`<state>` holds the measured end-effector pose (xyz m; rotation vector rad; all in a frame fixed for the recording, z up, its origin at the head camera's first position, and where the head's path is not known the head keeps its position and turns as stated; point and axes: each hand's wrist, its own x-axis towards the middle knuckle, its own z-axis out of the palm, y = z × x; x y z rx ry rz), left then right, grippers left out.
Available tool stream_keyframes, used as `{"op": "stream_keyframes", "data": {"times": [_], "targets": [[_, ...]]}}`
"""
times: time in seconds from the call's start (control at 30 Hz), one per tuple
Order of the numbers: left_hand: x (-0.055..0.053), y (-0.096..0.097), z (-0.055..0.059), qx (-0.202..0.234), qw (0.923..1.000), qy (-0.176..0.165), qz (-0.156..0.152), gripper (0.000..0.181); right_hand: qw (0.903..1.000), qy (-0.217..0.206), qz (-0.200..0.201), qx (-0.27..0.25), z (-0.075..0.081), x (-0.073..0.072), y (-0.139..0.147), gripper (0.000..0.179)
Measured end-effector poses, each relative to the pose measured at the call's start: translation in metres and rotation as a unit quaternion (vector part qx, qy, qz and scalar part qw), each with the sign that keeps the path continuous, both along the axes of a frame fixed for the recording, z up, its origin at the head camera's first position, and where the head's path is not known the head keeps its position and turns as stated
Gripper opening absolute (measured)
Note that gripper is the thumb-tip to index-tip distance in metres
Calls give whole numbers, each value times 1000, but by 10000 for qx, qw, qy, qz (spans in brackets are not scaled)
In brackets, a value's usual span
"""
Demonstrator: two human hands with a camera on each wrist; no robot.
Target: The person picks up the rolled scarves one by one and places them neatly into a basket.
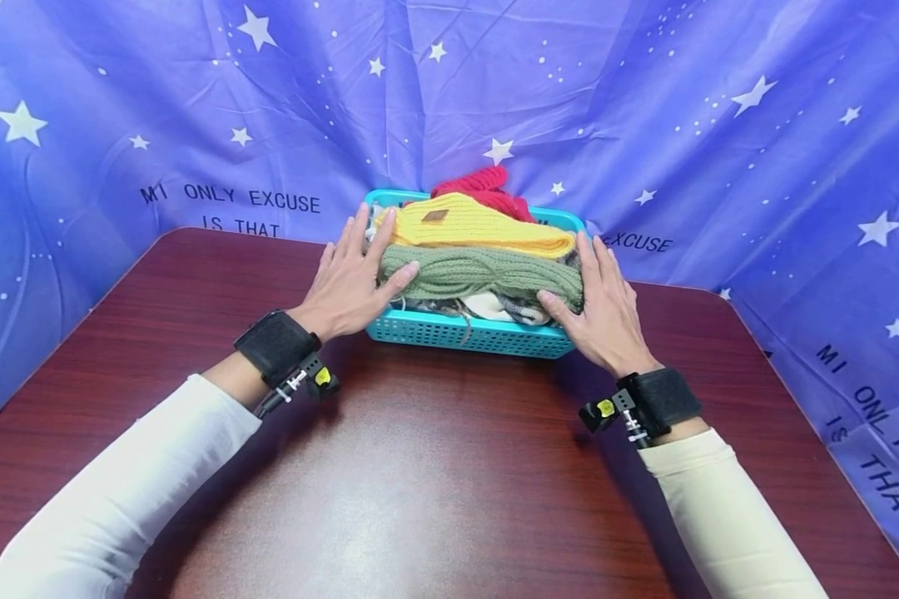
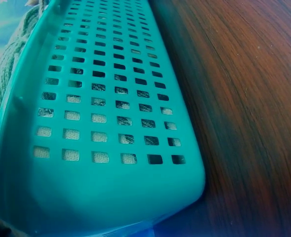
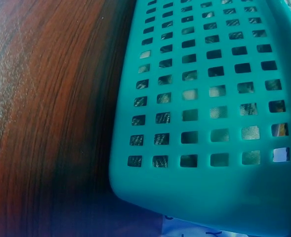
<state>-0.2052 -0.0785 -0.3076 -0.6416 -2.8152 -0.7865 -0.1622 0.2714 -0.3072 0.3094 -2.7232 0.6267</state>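
A turquoise plastic basket [image 1: 468, 331] with perforated walls stands on the table, filled with folded knitwear. On top lie a green knitted piece [image 1: 479, 273], a yellow knitted piece [image 1: 487, 226] with a small brown tag, and a red knitted piece [image 1: 479, 183] at the back. My left hand [image 1: 352, 279] rests at the basket's left end, fingers nearly straight, thumb over the green knit. At the right end lies my right hand [image 1: 605, 308], its fingers extended along the rim and its thumb on the near right corner. Both wrist views show the basket's perforated front wall.
The dark red wooden table [image 1: 419, 466] has rounded far corners. Behind and beside it hangs a blue-purple curtain [image 1: 449, 100] with white stars and black lettering, close behind the basket. White and black-patterned fabric [image 1: 494, 306] shows below the green knit.
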Motion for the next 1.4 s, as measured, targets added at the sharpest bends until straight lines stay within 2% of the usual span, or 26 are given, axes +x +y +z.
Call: {"op": "stream_keyframes", "data": {"times": [0.4,0.77,1.4], "targets": [[0,1,-2,101,9999,70,54,87,9999,105,-30,20,0,0,2,95],[1,1,-6,314,9987,386,128,92,9988,485,-69,32,-6,1,1,103],[1,1,-2,149,9995,264,93,90,9997,238,46,94,-1,1,1,98]]}}
